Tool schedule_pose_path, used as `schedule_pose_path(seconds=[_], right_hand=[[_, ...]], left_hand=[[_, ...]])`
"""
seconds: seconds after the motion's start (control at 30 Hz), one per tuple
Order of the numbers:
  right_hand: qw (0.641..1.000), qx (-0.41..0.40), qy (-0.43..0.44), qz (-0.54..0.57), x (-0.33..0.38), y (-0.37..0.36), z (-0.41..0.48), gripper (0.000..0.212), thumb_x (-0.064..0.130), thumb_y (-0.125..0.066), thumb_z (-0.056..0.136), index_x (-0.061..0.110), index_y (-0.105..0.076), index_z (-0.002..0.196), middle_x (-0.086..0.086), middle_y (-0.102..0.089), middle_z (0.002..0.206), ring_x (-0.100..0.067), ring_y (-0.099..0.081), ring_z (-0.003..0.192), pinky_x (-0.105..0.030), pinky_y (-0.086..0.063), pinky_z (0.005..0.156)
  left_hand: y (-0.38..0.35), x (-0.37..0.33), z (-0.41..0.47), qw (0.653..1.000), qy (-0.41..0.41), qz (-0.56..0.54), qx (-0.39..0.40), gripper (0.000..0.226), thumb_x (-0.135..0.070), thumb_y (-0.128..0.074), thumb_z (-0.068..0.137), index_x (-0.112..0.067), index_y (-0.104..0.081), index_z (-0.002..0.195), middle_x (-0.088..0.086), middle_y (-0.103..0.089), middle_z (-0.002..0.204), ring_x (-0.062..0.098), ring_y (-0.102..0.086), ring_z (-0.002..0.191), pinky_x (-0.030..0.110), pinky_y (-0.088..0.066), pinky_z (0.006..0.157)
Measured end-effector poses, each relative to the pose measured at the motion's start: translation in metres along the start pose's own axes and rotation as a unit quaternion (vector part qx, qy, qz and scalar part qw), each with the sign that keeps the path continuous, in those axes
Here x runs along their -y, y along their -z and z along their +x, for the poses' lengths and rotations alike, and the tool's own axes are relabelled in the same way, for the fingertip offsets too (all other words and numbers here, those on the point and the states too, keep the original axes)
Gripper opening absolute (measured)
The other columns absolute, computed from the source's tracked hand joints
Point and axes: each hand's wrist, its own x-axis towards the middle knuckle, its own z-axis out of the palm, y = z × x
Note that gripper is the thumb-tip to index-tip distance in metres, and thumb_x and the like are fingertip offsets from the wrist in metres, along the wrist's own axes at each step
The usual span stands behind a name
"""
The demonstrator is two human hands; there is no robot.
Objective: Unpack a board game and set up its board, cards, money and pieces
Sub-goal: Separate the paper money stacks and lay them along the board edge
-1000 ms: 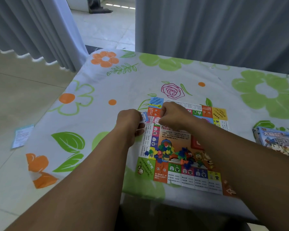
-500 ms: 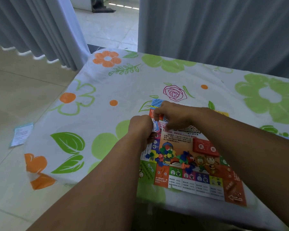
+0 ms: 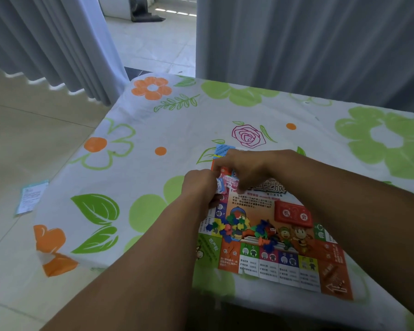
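Left hand (image 3: 198, 187) and right hand (image 3: 245, 167) meet knuckle to knuckle, fingers of both curled in, pinching 1 small pink-and-blue packet (image 3: 221, 186) btwn them. Cards or money, can't tell. The packet is just above the far-left corner of the board (image 3: 285, 268), and the board lies flat by the near edge of the table (image 3: 141, 163).

Risk 1: if the wrap gives suddenly, contents prob. spray over the board and off the table's left edge. 1 slip (image 3: 31, 197) lies on the floor that side.

Risk 2: loose pieces (image 3: 237, 224) are heaped mid-board, right by the left wrist, so a jerk of that forearm could sweep them.

Risk 3: both forearms cross the board's near side, and its near-right corner is close to the table's near edge. A drag could pull it off, w/ the red deck (image 3: 293, 214) sliding too.
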Motion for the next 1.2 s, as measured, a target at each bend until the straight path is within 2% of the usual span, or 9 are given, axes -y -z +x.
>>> schedule_pose_path(seconds=[0.13, 0.23, 0.37, 0.57, 0.73, 0.83, 0.93, 1.1, 1.2], right_hand=[[1.000, 0.013, 0.007, -0.010, -0.001, 0.003, 0.004, 0.054, 0.012, -0.085, 0.074, 0.034, -0.051, 0.110, 0.007, -0.038, 0.105, -0.024, -0.053, 0.098, -0.042, -0.053, 0.079], [1.000, -0.001, 0.011, -0.006, -0.004, 0.001, 0.002, 0.047, 0.017, -0.085, 0.075, 0.031, -0.054, 0.107, 0.005, -0.039, 0.108, -0.023, -0.052, 0.101, -0.038, -0.050, 0.077], [1.000, -0.016, 0.021, 0.014, -0.007, -0.003, 0.000, 0.056, 0.014, -0.085, 0.076, 0.035, -0.053, 0.117, 0.004, -0.039, 0.112, -0.022, -0.052, 0.101, -0.037, -0.052, 0.080], [0.998, 0.029, 0.038, -0.035, -0.003, 0.005, 0.009, 0.059, 0.017, -0.087, 0.072, 0.043, -0.047, 0.107, 0.014, -0.038, 0.101, -0.020, -0.053, 0.095, -0.045, -0.055, 0.081], [0.993, 0.050, 0.067, -0.088, 0.001, 0.015, 0.013, 0.053, 0.020, -0.088, 0.071, 0.024, -0.054, 0.112, -0.001, -0.047, 0.108, -0.026, -0.054, 0.094, -0.047, -0.053, 0.079], [0.993, 0.035, 0.074, -0.087, -0.002, 0.012, 0.015, 0.055, 0.023, -0.089, 0.070, 0.031, -0.053, 0.110, 0.004, -0.044, 0.106, -0.023, -0.054, 0.092, -0.046, -0.055, 0.078], [0.995, 0.018, 0.078, -0.055, -0.010, 0.007, 0.014, 0.059, 0.025, -0.090, 0.069, 0.041, -0.050, 0.108, 0.008, -0.040, 0.105, -0.016, -0.054, 0.088, -0.048, -0.056, 0.080], [0.993, 0.027, 0.086, -0.073, -0.010, 0.011, 0.012, 0.056, 0.024, -0.088, 0.072, 0.037, -0.052, 0.112, 0.004, -0.041, 0.108, -0.020, -0.053, 0.093, -0.043, -0.054, 0.077], [0.991, 0.035, 0.092, -0.091, -0.007, 0.014, 0.013, 0.051, 0.025, -0.088, 0.073, 0.029, -0.054, 0.111, -0.002, -0.045, 0.111, -0.025, -0.055, 0.094, -0.047, -0.054, 0.078]], left_hand=[[-0.002, -0.001, 0.002, 1.000, -0.002, 0.014, 0.000, 0.020, -0.006, -0.048, 0.098, -0.011, -0.049, 0.078, 0.014, -0.063, 0.090, 0.026, -0.065, 0.075, 0.035, -0.058, 0.065], [-0.003, -0.002, 0.001, 0.999, 0.001, 0.047, -0.005, 0.023, -0.006, -0.044, 0.098, -0.004, -0.054, 0.078, 0.020, -0.070, 0.088, 0.032, -0.072, 0.082, 0.041, -0.060, 0.080], [-0.005, -0.002, 0.002, 0.998, -0.003, 0.056, -0.004, 0.022, -0.006, -0.046, 0.098, -0.012, -0.048, 0.076, 0.009, -0.060, 0.078, 0.022, -0.062, 0.067, 0.037, -0.058, 0.073], [-0.005, -0.004, -0.006, 0.998, -0.001, 0.063, -0.002, 0.026, -0.008, -0.046, 0.098, -0.001, -0.056, 0.075, 0.018, -0.068, 0.074, 0.028, -0.065, 0.066, 0.038, -0.056, 0.079], [-0.002, -0.003, -0.002, 0.996, 0.001, 0.093, 0.002, 0.029, -0.006, -0.043, 0.101, -0.001, -0.053, 0.075, 0.018, -0.066, 0.074, 0.034, -0.067, 0.080, 0.041, -0.056, 0.088], [-0.002, -0.003, -0.002, 0.994, 0.000, 0.108, 0.004, 0.028, -0.008, -0.044, 0.102, -0.002, -0.053, 0.076, 0.016, -0.067, 0.075, 0.031, -0.068, 0.079, 0.040, -0.056, 0.089], [-0.004, -0.002, -0.002, 0.992, -0.004, 0.124, 0.007, 0.027, -0.011, -0.046, 0.102, -0.003, -0.053, 0.078, 0.019, -0.071, 0.089, 0.031, -0.072, 0.088, 0.041, -0.057, 0.092], [-0.006, -0.002, -0.001, 0.992, 0.001, 0.122, -0.003, 0.024, -0.014, -0.048, 0.102, -0.003, -0.055, 0.082, 0.016, -0.070, 0.083, 0.030, -0.072, 0.085, 0.040, -0.058, 0.091], [-0.007, -0.003, 0.000, 0.992, 0.007, 0.129, -0.006, 0.026, -0.013, -0.047, 0.102, -0.003, -0.055, 0.080, 0.018, -0.071, 0.087, 0.031, -0.072, 0.092, 0.040, -0.057, 0.091]])
